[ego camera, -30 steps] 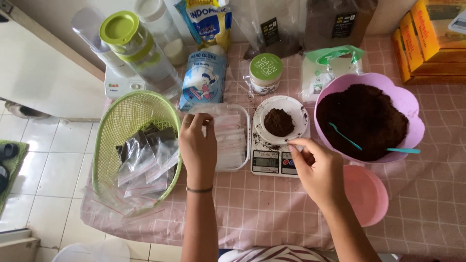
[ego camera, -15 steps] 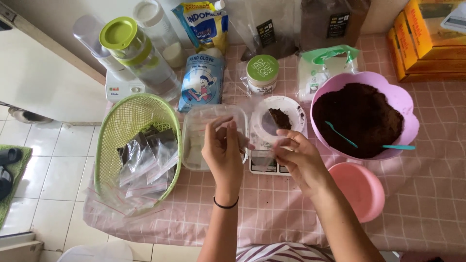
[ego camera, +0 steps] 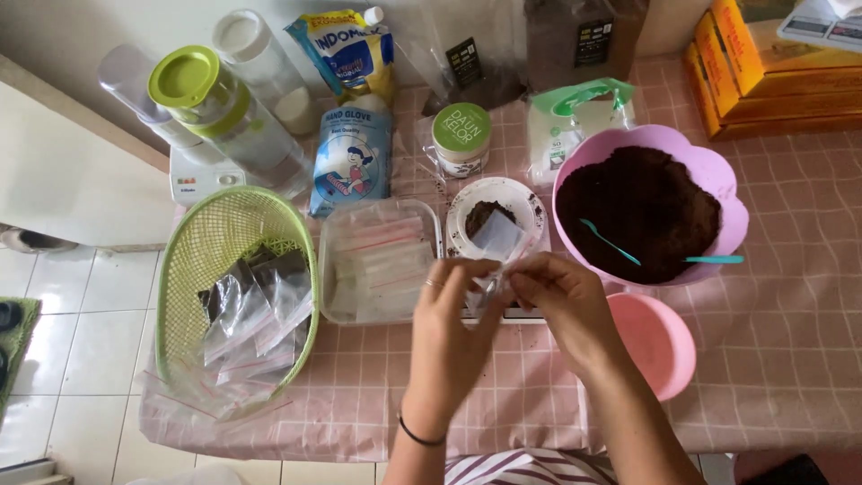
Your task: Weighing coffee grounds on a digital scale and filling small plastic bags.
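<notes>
My left hand [ego camera: 447,314] and my right hand [ego camera: 557,301] meet over the front of a white kitchen scale [ego camera: 530,314], both pinching a small clear plastic bag [ego camera: 496,241] that stands up between them. Behind the bag a white dish [ego camera: 496,216] with a little dark brown powder sits on the scale. A clear tray of empty zip bags [ego camera: 382,260] lies just left of my left hand. To the right, a purple bowl [ego camera: 718,180] is full of the dark powder, with a teal spoon [ego camera: 655,258] stuck in it.
A green mesh basket [ego camera: 215,233] with filled bags sits at the left table edge. A pink bowl [ego camera: 660,346] stands front right. Jars, a blender, pouches and yellow boxes [ego camera: 763,72] line the back. The pink checked tablecloth [ego camera: 790,341] ends near me.
My left hand moved from the tray of bags toward the scale, bringing a clear bag. Both hands now hold that bag together in front of the dish.
</notes>
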